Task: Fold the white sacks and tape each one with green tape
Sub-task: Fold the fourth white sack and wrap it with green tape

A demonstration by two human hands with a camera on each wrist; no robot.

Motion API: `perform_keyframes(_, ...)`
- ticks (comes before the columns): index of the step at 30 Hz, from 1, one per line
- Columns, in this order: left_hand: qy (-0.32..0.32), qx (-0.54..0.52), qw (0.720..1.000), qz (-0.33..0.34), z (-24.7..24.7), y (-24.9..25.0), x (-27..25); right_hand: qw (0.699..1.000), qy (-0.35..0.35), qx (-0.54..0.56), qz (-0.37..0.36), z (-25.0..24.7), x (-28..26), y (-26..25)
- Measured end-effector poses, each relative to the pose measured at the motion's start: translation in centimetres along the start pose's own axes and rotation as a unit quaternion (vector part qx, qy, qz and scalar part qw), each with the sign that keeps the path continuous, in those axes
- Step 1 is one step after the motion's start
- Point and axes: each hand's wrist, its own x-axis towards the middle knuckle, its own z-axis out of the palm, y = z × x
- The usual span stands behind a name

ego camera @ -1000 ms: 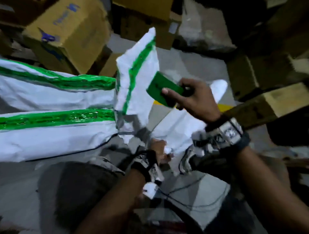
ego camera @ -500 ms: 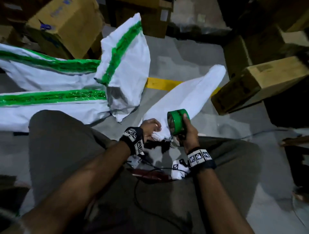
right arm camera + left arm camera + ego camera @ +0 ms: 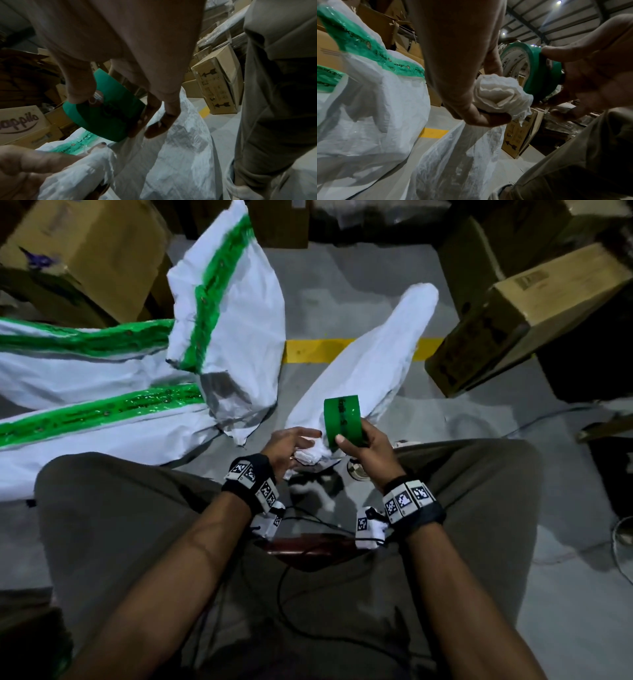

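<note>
Sack (image 3: 370, 364) lies on the floor between the knees, its gathered end bunched in the left hand (image 3: 287, 445), whose grip pinches it. It looks light, thin and limp, likely slippery; best held at that bunched neck. The right hand (image 3: 368, 445) clasps the tape (image 3: 343, 419) just beside the neck. Half a second ago the roll stood edge-on; now its band faces up.

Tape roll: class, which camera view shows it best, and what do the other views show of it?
The head view: the tape roll shows its whole green band, unblurred, gripped by the right hand. The left wrist view shows its side and cardboard core, partly behind the sack's bunched end. The right wrist view shows it partly hidden by fingers.
</note>
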Motion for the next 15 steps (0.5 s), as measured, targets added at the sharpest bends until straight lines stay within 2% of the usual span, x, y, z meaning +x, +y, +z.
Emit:
perform_keyframes(6,0.006,0.028,0.999,0.026,-0.2,-0.4,0.3,1.000,0.011,0.007,0.001,-0.1,0.3,0.3)
perform_keyframes(11,0.000,0.045,0.999,0.026,-0.3,-1.0,1.0,0.995,0.019,0.081,0.056,0.7,0.4,0.7)
perform_keyframes(15,-0.019,0.060,0.997,0.032,-0.5,-1.6,1.8,0.988,0.045,0.133,0.067,1.5,0.9,1.5)
